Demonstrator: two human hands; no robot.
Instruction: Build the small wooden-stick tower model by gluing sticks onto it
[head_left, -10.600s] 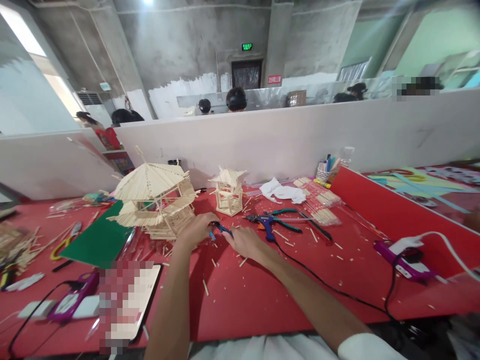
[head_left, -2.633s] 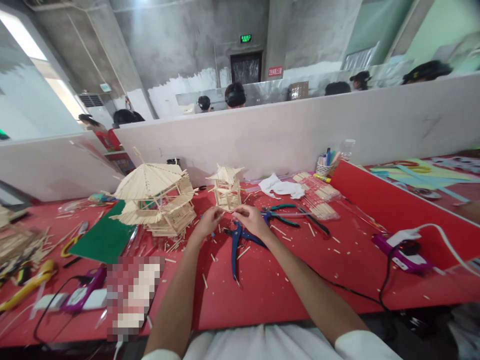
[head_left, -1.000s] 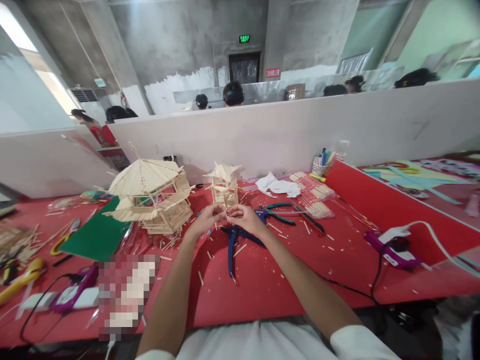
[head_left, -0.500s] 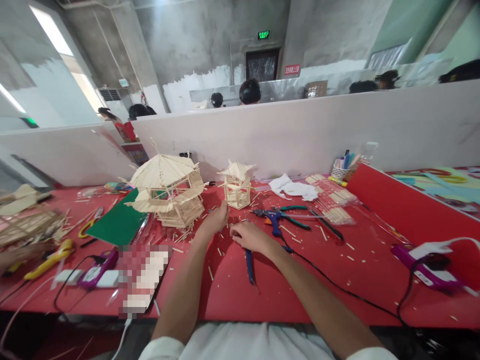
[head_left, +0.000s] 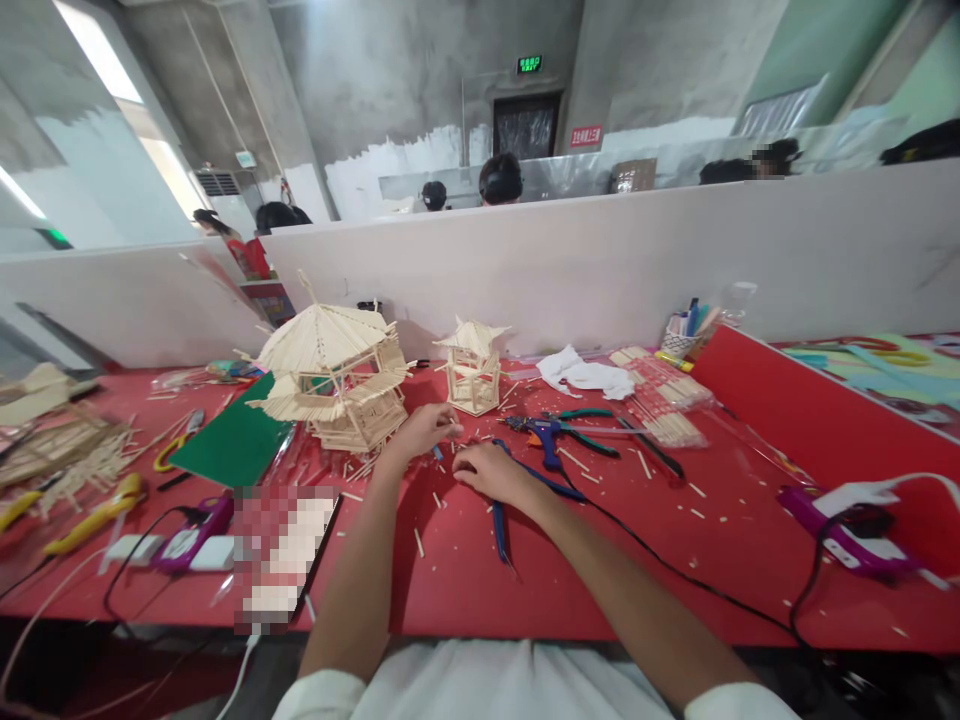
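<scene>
My left hand (head_left: pixel 429 432) is low over the red table, just in front of the small stick pavilion (head_left: pixel 474 372). Its fingers are bent together, and anything between them is too small to make out. Beside it, my right hand (head_left: pixel 487 470) has curled fingers that hide whatever they hold. Blue-handled pliers (head_left: pixel 500 532) lie partly under the right hand and wrist, with one handle sticking out toward me. A larger stick pavilion (head_left: pixel 352 420) with a wide roof stands left of my left hand. A blue glue gun (head_left: pixel 550 440) lies to the right.
Green-handled pliers (head_left: pixel 592 447) lie by the glue gun, near packs of sticks (head_left: pixel 675 428) and white tissue (head_left: pixel 585 374). To the left are a green board (head_left: pixel 232 445), a phone (head_left: pixel 289 560) and a purple power strip (head_left: pixel 195 535). A red board (head_left: pixel 825 410) leans at right. Stick scraps litter the table.
My left hand has drawn back from the small pavilion's base, its fingers now lower and more bent. My right hand has shifted slightly left, uncovering more of the blue-handled pliers.
</scene>
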